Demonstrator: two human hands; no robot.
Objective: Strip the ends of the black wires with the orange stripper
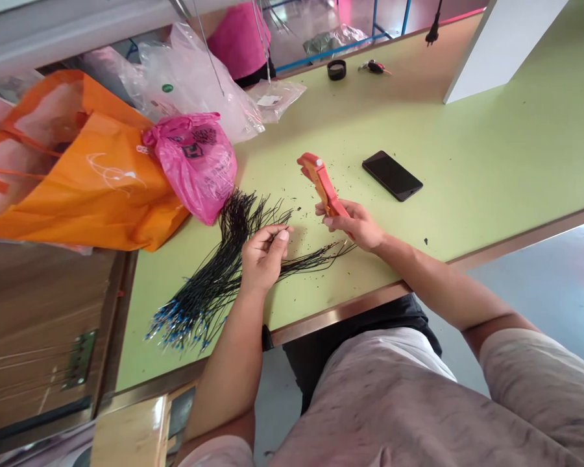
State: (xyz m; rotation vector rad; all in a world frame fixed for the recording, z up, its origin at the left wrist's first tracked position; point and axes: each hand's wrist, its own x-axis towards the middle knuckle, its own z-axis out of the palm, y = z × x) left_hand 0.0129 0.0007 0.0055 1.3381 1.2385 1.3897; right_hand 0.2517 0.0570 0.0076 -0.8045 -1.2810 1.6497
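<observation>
My right hand (355,224) is closed round the handle of an orange-red wire stripper (321,181), its head pointing up and away over the table. My left hand (265,256) is pinched, thumb against forefinger, at the tip of a thin black wire; little of that wire shows. Beneath and left of this hand lies a big bundle of black wires (219,259) with blue and metal ends toward the lower left. A smaller bunch of black wires (311,261) runs right under my hands, with bare ends near my right wrist.
A black phone (392,176) lies to the right. An orange bag (87,175) and a pink plastic bag (197,162) stand at the left. Behind are clear plastic bags (189,78), a black ring (337,69), keys (376,67), a white panel (501,52) and a person in pink (241,39).
</observation>
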